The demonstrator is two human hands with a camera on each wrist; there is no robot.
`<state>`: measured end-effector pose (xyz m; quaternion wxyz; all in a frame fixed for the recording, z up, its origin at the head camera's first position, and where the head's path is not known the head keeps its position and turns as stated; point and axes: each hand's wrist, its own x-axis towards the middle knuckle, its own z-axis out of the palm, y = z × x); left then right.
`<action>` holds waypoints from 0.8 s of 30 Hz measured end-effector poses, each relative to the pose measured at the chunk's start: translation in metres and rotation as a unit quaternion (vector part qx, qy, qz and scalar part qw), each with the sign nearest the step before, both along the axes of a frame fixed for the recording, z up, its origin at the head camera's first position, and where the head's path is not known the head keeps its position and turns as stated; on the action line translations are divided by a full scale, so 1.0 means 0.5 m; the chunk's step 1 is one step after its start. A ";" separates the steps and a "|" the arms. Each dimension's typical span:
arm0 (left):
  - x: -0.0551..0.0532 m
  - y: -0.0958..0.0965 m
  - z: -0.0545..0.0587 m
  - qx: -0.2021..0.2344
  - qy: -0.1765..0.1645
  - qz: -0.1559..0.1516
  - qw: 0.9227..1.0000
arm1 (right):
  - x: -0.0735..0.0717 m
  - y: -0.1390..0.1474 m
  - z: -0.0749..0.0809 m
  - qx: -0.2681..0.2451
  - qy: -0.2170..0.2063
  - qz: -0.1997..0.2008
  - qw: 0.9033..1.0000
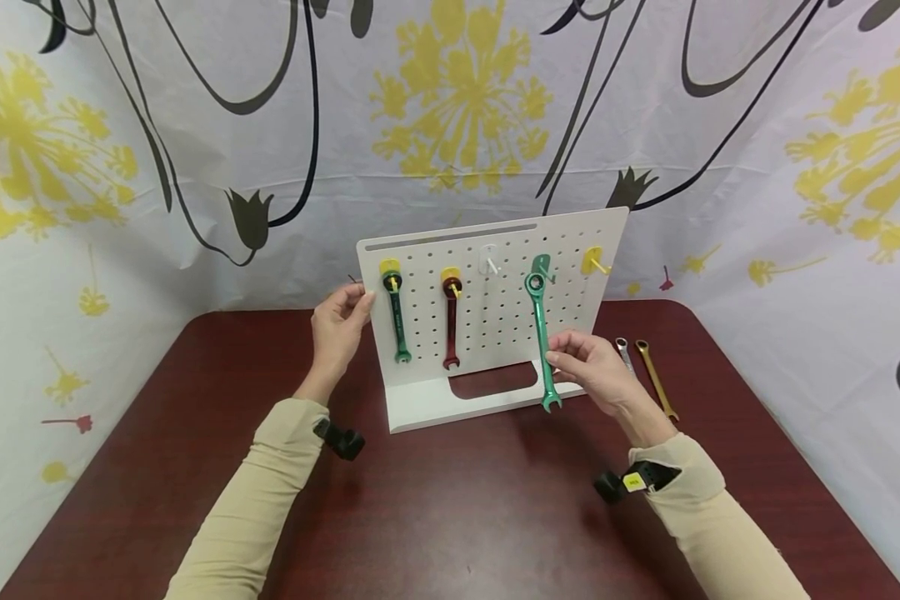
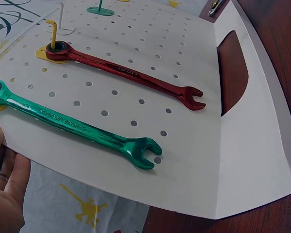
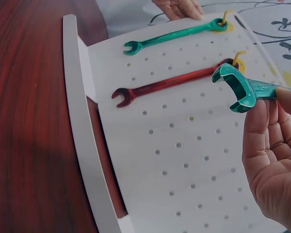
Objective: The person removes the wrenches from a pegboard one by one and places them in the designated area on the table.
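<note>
My R hand (image 1: 592, 371) pinches teal combo wrench (image 1: 542, 333) by its lower shank, ring end up, just left of my palm; L hand (image 1: 337, 329) holds white pegboard (image 1: 420, 372) at L edge.

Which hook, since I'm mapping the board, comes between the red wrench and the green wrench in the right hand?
The white hook, with nothing hung on it, comes between the red wrench and the held green wrench, as the head view shows.
</note>
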<state>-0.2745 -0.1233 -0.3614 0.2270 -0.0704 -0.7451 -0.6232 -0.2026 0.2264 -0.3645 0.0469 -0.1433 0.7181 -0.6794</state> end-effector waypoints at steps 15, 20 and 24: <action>-0.004 -0.001 -0.002 0.006 0.013 -0.008 1.000 | 0.034 0.128 -0.017 -0.044 0.004 -0.011 0.999; -0.003 -0.001 -0.001 0.007 0.009 -0.005 1.000 | 0.047 0.193 -0.034 -0.057 -0.006 -0.022 0.998; -0.003 -0.002 -0.002 0.006 0.010 -0.004 1.000 | 0.049 0.245 -0.048 -0.061 -0.019 -0.046 0.997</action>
